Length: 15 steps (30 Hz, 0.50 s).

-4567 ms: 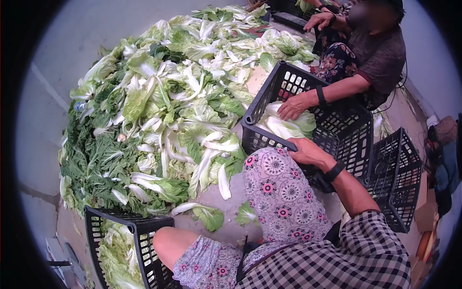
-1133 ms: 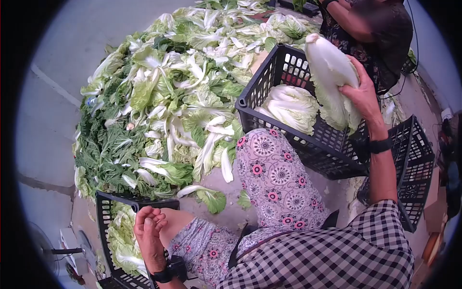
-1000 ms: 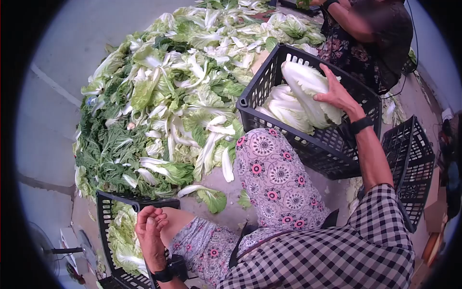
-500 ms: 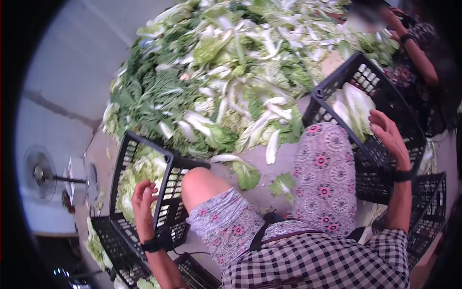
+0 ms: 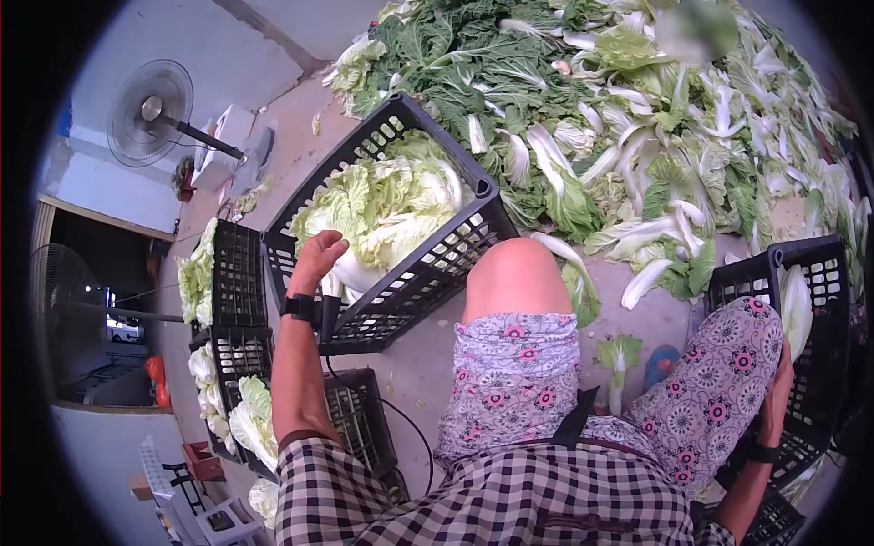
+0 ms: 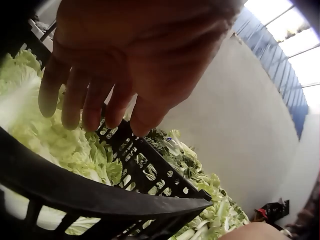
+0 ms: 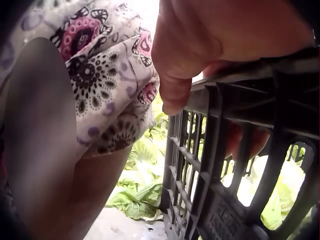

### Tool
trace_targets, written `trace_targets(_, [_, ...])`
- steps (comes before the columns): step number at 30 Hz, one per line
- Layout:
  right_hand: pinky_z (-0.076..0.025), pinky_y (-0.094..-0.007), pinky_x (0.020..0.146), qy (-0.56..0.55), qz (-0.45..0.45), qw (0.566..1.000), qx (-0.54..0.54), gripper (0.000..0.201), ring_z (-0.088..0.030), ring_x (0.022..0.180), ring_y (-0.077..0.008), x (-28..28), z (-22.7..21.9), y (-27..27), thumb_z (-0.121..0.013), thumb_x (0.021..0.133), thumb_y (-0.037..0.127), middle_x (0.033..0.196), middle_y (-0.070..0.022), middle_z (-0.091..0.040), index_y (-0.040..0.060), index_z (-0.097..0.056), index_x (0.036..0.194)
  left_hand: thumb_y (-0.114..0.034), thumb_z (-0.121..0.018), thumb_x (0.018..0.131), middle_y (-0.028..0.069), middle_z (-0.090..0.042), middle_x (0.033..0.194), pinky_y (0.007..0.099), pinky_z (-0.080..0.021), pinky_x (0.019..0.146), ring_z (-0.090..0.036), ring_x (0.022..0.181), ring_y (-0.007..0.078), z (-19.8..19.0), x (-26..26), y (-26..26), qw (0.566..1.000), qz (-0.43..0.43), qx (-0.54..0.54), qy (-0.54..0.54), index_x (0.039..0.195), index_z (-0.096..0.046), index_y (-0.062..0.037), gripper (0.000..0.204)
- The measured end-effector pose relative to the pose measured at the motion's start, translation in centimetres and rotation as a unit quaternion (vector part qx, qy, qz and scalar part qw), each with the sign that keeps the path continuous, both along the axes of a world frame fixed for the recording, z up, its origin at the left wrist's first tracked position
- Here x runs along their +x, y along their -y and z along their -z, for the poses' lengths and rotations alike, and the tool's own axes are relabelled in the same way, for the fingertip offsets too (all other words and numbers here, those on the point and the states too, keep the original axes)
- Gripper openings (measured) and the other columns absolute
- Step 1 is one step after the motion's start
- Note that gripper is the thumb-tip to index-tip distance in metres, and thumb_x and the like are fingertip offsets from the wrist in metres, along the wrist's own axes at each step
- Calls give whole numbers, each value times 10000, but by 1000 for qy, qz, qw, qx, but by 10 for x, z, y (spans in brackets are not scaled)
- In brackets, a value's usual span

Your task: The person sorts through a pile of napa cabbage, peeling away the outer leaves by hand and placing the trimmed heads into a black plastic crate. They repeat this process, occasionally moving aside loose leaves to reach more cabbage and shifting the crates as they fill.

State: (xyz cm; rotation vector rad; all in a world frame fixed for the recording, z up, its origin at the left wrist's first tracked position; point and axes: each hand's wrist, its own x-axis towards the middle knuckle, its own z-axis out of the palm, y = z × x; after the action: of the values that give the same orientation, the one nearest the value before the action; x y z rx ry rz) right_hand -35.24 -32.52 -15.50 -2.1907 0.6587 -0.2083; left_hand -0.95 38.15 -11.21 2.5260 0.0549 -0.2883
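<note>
My left hand (image 5: pixel 319 259) hangs over the near corner of a black plastic crate (image 5: pixel 428 273) on the left, which is heaped with napa cabbages (image 5: pixel 391 205). In the left wrist view its fingers (image 6: pixel 92 102) point down, loose, holding nothing, above the pale leaves. On the right, my right hand (image 5: pixel 776 387) grips the side of a second black crate (image 5: pixel 824 373), beside my knee. The right wrist view has the thumb (image 7: pixel 176 95) outside the rim and fingers (image 7: pixel 247 137) behind the slotted wall. A pale napa cabbage (image 5: pixel 796 314) lies in that crate.
A big pile of cabbage leaves (image 5: pixel 637 118) spreads across the floor ahead, with a loose leaf (image 5: pixel 619 359) between my legs. Stacked crates of cabbage (image 5: pixel 238 291) stand at left, near a fan (image 5: pixel 150 109). A black cable (image 5: pixel 414 423) curves by a low crate (image 5: pixel 364 419).
My right hand has set a napa cabbage into the right crate, let go and taken hold of that crate's side. The head view has swung left; my left hand stays raised by the left crate.
</note>
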Motion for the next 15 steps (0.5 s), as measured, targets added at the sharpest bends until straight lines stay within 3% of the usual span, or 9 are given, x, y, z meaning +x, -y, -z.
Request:
trace_targets(1, [-388,-302,947,-8,36,999,35,385,-522,1051,-168,2,-7,-11,-403,950,132,1187,-119,-559,-3,-419,1311,-230,-655,811,193,-643,1040,323,-473,835,-616,964,234,-2,1,-9,999,-48,9,-15,1134,-568,62,444])
trace_targets(2, [-379,-305,962,4,39,996,85,394,-511,1076,-176,1,0,-5,-383,962,156,1214,-120,-540,5,-407,1325,-262,-663,800,173,-648,962,314,-495,767,-624,873,215,1,0,-22,997,-59,51,22,1085,-577,71,446])
trace_targets(4, [-361,-312,992,28,53,981,182,413,-490,1126,-191,-14,28,26,-343,985,205,1269,-123,-504,20,-383,1352,-294,-666,787,141,-627,885,336,-513,658,-606,770,193,-15,-6,-25,982,-139,110,-69,1023,-586,63,435])
trace_targets(8, [-392,-301,965,84,145,925,342,411,-511,1088,-168,-20,46,41,-311,1003,253,1241,-106,-527,31,-431,1327,-343,-618,804,94,-577,815,321,-530,521,-576,683,187,3,-19,-60,964,-194,93,-156,1017,-597,39,438])
trace_targets(10, [-423,-308,895,31,125,982,140,375,-558,987,-179,-14,36,28,-412,932,177,1114,-120,-589,34,-472,1273,-343,-617,817,134,-588,838,331,-547,519,-583,594,209,21,-14,-72,950,-178,90,-241,989,-577,62,442])
trace_targets(12, [-455,-315,825,-24,123,991,-46,364,-605,886,-191,-4,17,7,-514,860,100,986,-135,-651,37,-512,1219,-332,-600,840,181,-604,900,369,-560,518,-624,596,265,42,-10,-77,927,-174,15,-333,1032,-540,82,460])
trace_targets(13, [-467,-351,762,-79,104,979,-157,376,-629,824,-281,5,-6,-9,-556,827,142,915,-175,-651,65,-528,1194,-304,-633,800,130,-597,770,334,-525,493,-609,559,233,41,-12,-70,926,-162,8,-341,895,-570,82,403])
trace_targets(14, [-467,-394,723,-116,116,972,-166,387,-618,797,-362,13,-20,-20,-594,798,194,848,-210,-630,78,-539,1163,-324,-618,814,142,-608,787,345,-526,495,-618,566,252,54,-5,-89,919,-135,-1,-371,903,-575,87,422])
trace_targets(15, [-470,-427,714,-122,112,967,-195,396,-614,804,-383,9,-14,-15,-621,782,228,834,-212,-628,84,-546,1143,-351,-600,832,173,-619,836,359,-532,501,-623,566,278,54,-2,-88,918,-105,27,-382,959,-575,76,446])
